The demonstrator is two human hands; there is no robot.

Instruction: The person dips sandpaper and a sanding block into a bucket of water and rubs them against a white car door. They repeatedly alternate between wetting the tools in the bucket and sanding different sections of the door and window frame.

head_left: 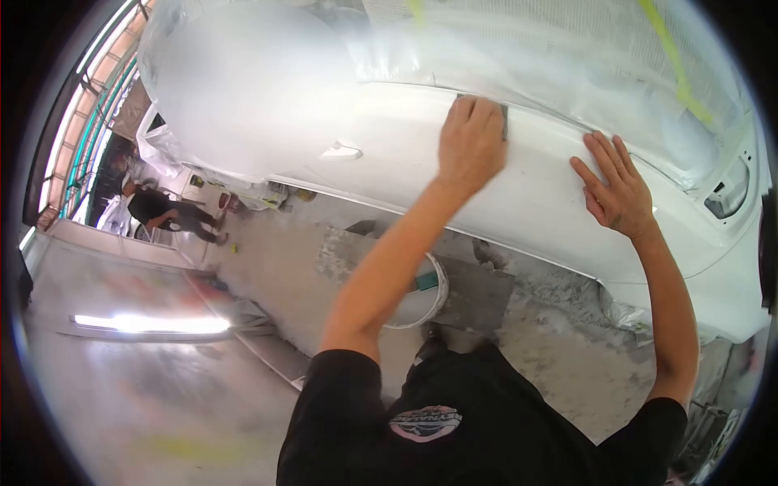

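A white car body panel [389, 130] stretches across the view in front of me. My left hand [472, 142] is closed and pressed on its upper edge. Dark grey sandpaper [505, 121] shows from under that hand's fingers; most of it is hidden. Farther right, my right hand [617, 182] rests on the same panel, fingers stretched out and apart, holding nothing. Cloudy plastic sheeting [559, 49] covers the car above both hands. A door handle recess [342, 151] lies left of my left hand.
Below my left forearm stands a round white bucket [444, 296] with a green block [426, 281] at it. A person [166, 211] in dark clothes stands at the far left. A lit tube lamp [152, 324] is at the lower left. Stained concrete floor [559, 324] lies below the car.
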